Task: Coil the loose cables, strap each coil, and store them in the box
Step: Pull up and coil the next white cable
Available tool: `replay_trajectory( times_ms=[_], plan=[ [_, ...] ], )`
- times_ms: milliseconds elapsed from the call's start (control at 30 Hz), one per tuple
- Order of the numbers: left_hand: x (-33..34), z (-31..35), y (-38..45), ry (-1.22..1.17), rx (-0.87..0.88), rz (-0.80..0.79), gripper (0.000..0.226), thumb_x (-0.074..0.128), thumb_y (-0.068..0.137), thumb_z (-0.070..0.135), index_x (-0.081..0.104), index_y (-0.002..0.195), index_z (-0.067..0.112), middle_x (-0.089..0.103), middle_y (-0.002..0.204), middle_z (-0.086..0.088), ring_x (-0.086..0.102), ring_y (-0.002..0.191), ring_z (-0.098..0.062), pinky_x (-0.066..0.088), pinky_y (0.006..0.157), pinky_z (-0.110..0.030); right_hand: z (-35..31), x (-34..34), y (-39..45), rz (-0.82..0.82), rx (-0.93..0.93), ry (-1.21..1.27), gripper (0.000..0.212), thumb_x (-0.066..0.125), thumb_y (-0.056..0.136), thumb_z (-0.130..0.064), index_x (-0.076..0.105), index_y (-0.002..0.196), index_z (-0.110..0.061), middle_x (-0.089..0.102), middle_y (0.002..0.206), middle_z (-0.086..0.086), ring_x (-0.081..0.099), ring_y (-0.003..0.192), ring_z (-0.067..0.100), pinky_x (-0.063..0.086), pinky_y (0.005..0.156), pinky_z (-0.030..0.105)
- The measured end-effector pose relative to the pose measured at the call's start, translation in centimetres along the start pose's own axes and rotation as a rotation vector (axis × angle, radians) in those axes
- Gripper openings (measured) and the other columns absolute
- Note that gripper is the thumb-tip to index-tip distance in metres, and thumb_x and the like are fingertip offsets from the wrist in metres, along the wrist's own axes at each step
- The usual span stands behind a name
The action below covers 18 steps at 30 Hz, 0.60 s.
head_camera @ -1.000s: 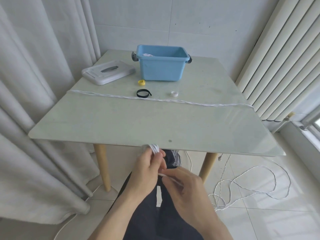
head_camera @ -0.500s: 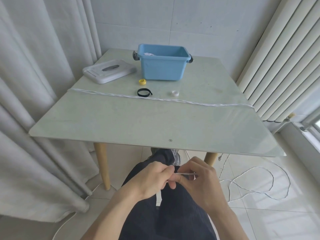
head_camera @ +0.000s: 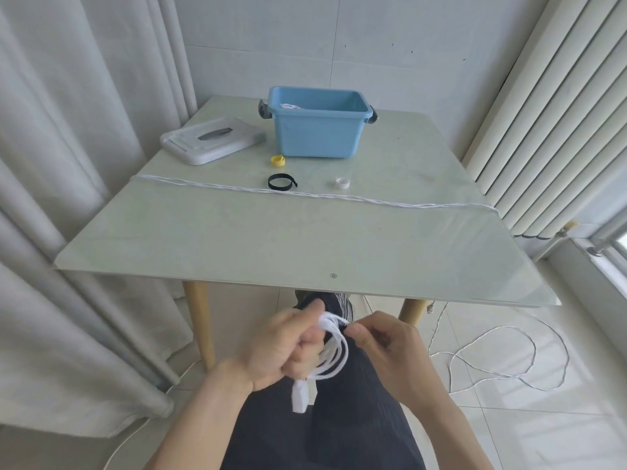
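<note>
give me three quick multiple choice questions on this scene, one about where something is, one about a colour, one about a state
1. Where is the black strap?
A. in the box
B. on the table, in front of the box
C. on the floor

2. What colour is the box?
A. blue
B. red
C. green

3. What is the left hand doing?
A. resting flat on the table
B. hanging idle
C. gripping a white cable coil

Answers: 1 B, the strap lies on the table nearer than the box. 2 A, its walls are light blue. 3 C, its fingers curl round the loops below the table edge.
</note>
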State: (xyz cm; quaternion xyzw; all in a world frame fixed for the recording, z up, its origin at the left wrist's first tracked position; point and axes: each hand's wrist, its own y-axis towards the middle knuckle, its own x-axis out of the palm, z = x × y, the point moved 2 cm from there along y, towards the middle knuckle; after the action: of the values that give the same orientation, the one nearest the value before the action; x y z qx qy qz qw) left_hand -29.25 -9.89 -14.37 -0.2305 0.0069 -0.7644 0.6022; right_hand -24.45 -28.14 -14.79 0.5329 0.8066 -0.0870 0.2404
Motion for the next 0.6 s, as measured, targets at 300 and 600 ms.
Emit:
replay_trajectory(
  times_ms=[300, 600],
  plan=[
    [-1.5, 0.6, 0.5, -0.626, 0.316, 0.295, 0.037, 0.042, 0.098, 0.036, 0.044, 0.066, 0.017, 0.023, 0.051, 0.005, 0.012, 0.046, -0.013, 0.019, 0.045, -0.025, 1.7, 1.0, -1.7, -0.078, 0.113, -0.114, 0.015, 0.058, 0.099, -0.034, 0.066, 0.087, -0.031, 0.065, 0.07, -0.002, 0.055, 0.058, 0.003, 0.04, 0.056, 0.015],
    [1.1, -1.9, 1.8, -0.34, 0.308, 0.483, 0.012, 0.043, 0.104, 0.011, 0.042, 0.092, 0.009, 0.039, 0.064, 0.001, 0.037, 0.06, -0.017, 0.03, 0.064, -0.03, 0.3, 3.0, -2.7, -0.361, -0.057, -0.319, 0.029, 0.058, 0.093, -0.035, 0.068, 0.073, -0.017, 0.05, 0.067, -0.006, 0.05, 0.073, 0.005, 0.039, 0.063, 0.015]
  ],
)
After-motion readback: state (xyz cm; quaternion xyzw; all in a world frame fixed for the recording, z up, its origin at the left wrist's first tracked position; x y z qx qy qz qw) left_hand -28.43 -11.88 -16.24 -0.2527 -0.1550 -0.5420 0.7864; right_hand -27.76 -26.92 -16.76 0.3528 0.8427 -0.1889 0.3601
